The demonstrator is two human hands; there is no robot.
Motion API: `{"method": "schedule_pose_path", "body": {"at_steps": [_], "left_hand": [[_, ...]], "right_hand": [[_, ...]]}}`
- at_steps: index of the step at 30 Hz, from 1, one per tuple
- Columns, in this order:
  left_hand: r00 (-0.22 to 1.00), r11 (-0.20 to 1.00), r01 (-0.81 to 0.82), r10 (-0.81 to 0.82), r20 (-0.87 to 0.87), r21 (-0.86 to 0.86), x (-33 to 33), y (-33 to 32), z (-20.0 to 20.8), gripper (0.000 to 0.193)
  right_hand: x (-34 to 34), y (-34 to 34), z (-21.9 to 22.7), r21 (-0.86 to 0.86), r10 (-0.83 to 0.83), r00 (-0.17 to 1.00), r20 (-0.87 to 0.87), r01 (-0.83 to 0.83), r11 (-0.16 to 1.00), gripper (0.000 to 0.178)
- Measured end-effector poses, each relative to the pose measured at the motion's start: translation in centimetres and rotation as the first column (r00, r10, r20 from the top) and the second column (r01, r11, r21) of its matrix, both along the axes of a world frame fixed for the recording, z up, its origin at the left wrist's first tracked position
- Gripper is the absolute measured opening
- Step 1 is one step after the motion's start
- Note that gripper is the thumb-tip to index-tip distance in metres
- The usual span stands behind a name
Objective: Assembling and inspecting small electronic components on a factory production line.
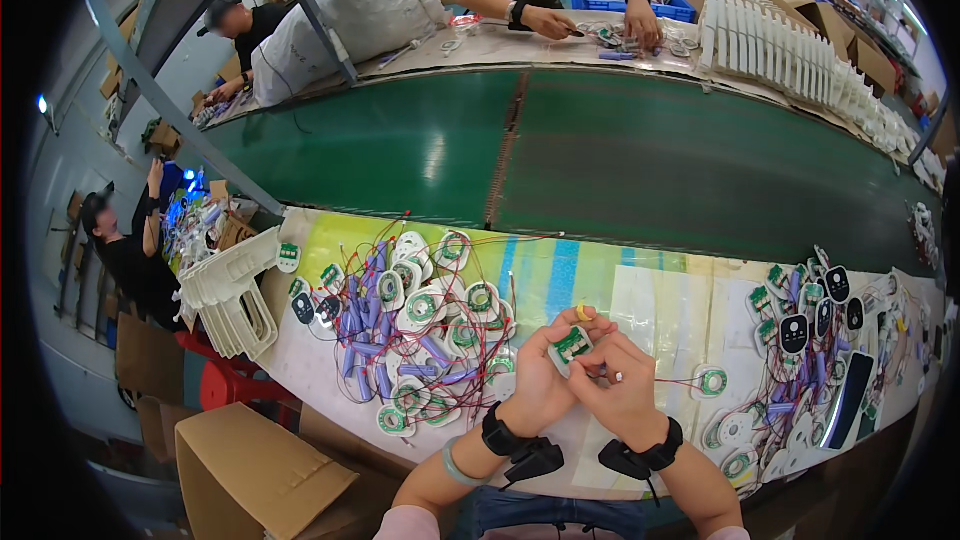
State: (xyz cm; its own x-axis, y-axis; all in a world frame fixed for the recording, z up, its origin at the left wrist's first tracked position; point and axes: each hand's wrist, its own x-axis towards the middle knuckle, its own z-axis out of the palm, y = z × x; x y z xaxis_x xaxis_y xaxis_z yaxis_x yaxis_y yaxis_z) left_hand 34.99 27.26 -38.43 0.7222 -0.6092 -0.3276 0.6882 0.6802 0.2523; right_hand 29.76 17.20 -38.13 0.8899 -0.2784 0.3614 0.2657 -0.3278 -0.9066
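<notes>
Nearest the lower edge: both forearms, with black straps at the wrists and a pale bracelet on the left one. The left hand and right hand are close together, raised over the table. The green circuit-board piece sits between them at the fingertips: left hand clamped on it, with its pale edge against the fingers; right hand just beside its lower right edge, thumb and fingers bunched. Cannot tell whether the right fingers grip the piece or a wire. A small white tip shows at the right fingers; a yellow band is on a fingertip above the piece. To the right of the right hand, red wires lead to a ring-shaped board. Left of the hands: a heap of white housings, purple cylinders and tangled red wires. Well to the right: a second heap with dark-faced panels and a flat black slab. Beyond the table, a green belt; past it, a co-worker's hands over small parts, near a blue crate.
</notes>
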Motion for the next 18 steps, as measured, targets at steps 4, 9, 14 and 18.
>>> {"method": "schedule_pose_path", "body": {"at_steps": [4,9,14,18], "left_hand": [[0.999,0.997,-0.002,-0.001,0.045,0.078,-0.1,-0.1,-0.2,0.025],[0.997,0.994,-0.034,0.026,0.071,0.104,-0.5,-0.4,-0.4,0.026],[0.990,0.982,-0.008,-0.018,0.137,0.187,-0.7,-0.5,-0.9,0.027],[0.984,0.977,-0.055,0.018,0.177,0.207,-1.0,-0.7,-0.7,0.027]], "right_hand": [[0.0,0.0,0.5,-0.056,-0.019,0.999,-0.036,0.017,0.998,0.009],[0.1,0.0,0.3,-0.066,-0.041,0.998,-0.053,0.038,0.997,0.009],[0.4,0.1,0.2,-0.071,-0.066,0.996,-0.064,0.062,0.996,0.011],[0.1,0.2,0.4,-0.089,-0.068,0.995,-0.074,0.062,0.994,0.012]]}}
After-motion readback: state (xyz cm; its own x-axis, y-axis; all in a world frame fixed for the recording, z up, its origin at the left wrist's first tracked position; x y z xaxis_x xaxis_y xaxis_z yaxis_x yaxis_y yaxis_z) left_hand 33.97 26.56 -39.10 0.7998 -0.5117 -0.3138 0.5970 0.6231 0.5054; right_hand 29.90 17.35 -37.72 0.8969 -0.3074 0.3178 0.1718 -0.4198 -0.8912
